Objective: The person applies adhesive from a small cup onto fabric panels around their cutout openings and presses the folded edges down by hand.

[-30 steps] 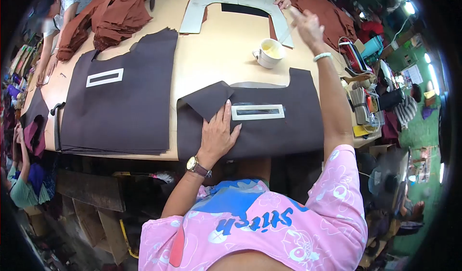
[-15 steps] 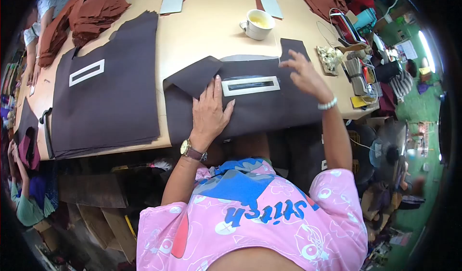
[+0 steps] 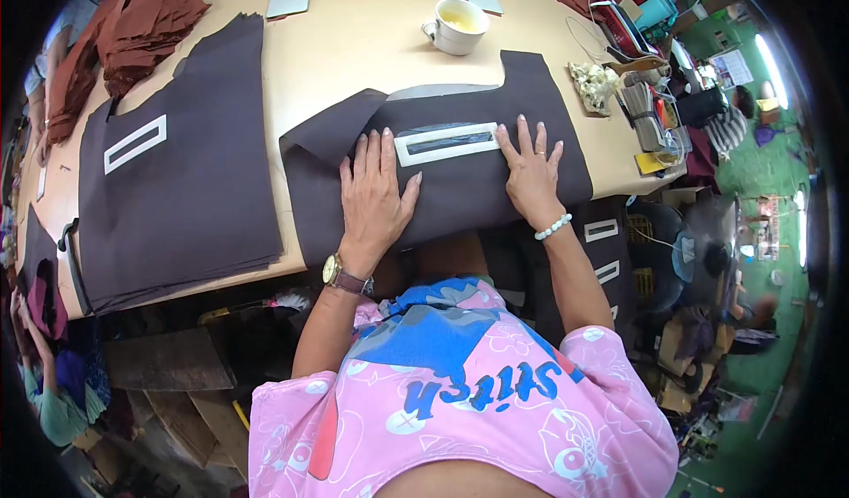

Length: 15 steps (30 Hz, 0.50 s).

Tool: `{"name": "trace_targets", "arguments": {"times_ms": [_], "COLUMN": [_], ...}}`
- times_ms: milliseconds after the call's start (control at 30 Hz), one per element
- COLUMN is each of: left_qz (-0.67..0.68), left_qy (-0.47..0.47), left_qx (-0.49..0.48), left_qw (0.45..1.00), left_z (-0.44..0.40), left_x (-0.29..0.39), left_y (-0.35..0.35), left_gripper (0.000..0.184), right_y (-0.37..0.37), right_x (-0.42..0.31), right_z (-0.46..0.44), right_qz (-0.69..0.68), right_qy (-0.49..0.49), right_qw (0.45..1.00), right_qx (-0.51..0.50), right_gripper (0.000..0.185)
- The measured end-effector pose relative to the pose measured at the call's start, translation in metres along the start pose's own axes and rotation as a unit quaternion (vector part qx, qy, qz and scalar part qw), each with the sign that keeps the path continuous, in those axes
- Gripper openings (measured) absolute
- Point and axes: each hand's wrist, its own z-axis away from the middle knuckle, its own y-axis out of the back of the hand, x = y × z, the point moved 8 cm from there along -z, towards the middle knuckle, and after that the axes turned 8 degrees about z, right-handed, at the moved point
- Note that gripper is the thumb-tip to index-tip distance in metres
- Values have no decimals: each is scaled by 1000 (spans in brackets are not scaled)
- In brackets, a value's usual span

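A dark cloth panel (image 3: pixel 460 188) lies at the table's front edge, its upper left corner folded over. On it is a white rectangular frame (image 3: pixel 448 144) with a dark, shiny strip inside. My left hand (image 3: pixel 376 193) rests flat on the panel, left of the frame, fingers spread and touching the fold's edge. At the frame's right end my right hand (image 3: pixel 533 175) lies on the cloth, fingers apart, its index fingertip by the frame's corner. Neither hand holds anything.
A white cup (image 3: pixel 457 27) with yellowish contents stands behind the panel. Left is a stack of dark panels (image 3: pixel 181 171) with another white frame. Rust-coloured cloth (image 3: pixel 146 34) lies at the back left. Bundled items (image 3: pixel 643 113) sit at the right edge. A co-worker's arm (image 3: pixel 35 330) shows far left.
My right hand has come down from beyond the cup onto the panel beside the white frame. My left hand has stayed on the cloth. The view has shifted, with the table's far side leaving the picture.
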Motion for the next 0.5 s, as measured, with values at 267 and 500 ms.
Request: {"name": "trace_targets", "arguments": {"times_ms": [267, 500], "left_qz": [4, 25], "left_qy": [-10, 14], "left_qx": [-1, -15], "left_qw": [1000, 999], "left_z": [0, 2], "left_x": [0, -2], "left_y": [0, -2], "left_gripper": [66, 68], "right_y": [30, 14], "right_x": [-48, -20], "right_z": [14, -7], "right_qz": [41, 132], "right_qy": [32, -16], "right_qw": [995, 991], "right_qx": [85, 17], "right_gripper": [36, 38]}}
